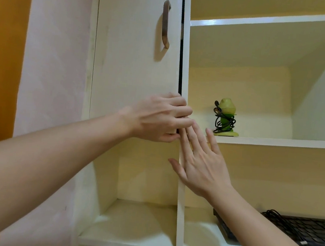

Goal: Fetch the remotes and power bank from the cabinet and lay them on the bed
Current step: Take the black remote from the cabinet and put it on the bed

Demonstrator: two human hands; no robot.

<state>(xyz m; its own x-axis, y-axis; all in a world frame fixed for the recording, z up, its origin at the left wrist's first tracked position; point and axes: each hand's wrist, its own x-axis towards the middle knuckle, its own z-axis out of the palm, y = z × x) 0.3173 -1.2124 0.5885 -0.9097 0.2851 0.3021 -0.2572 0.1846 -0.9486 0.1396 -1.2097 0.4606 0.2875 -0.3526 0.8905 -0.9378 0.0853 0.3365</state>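
Observation:
A cream cabinet door (132, 60) with a metal handle (165, 24) fills the upper left, with a thin dark gap along its right edge. My left hand (158, 118) curls its fingers around the door's lower right corner. My right hand (199, 160) is flat with fingers spread, its fingertips touching the upright panel (178, 213) just below that corner. No remote or power bank is visible; the space behind the door is hidden.
Open shelves lie to the right. A green figure wrapped in black cable (225, 117) stands on the middle shelf (275, 142). A black keyboard with a cable (294, 230) lies on the lower shelf. A bare compartment (134, 219) sits under the door.

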